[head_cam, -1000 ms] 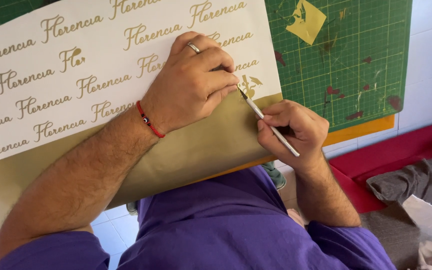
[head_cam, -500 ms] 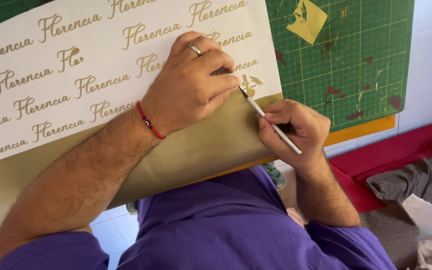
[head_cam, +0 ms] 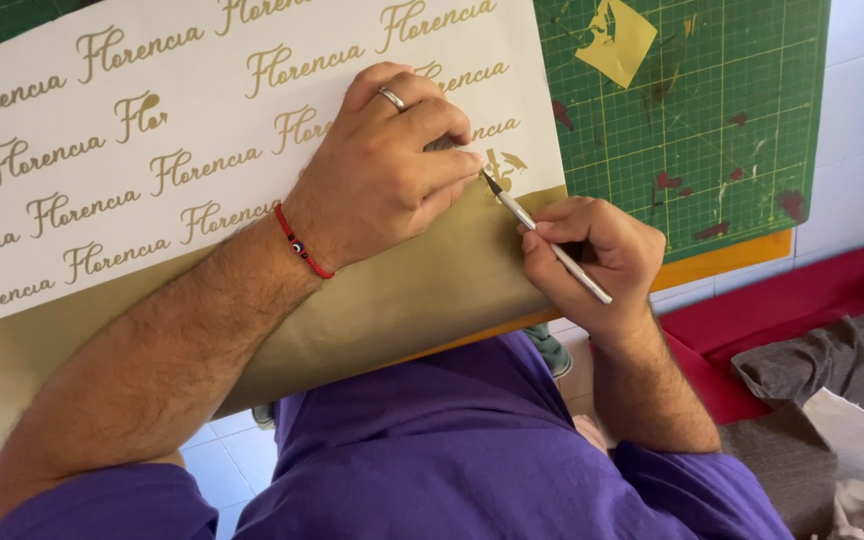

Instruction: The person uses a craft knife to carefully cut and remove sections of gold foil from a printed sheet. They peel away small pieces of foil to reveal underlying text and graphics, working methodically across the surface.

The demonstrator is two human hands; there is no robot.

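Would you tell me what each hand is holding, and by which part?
The right hand grips a thin silver weeding tool around its middle, pen-style. The left hand holds nothing; it presses flat on the gold vinyl sheet beside the tool's tip.

Bright, even daylight; soft shadows fall toward 5 o'clock beneath the left hand [head_cam: 382, 170]. No glare. Focus sharp centrally, slightly softer toward the 4 o'clock corner.

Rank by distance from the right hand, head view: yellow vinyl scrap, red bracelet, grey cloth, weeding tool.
1. Weeding tool, held in the right hand.
2. Red bracelet, on the left wrist.
3. Grey cloth, lower right.
4. Yellow vinyl scrap, top, on the green mat.
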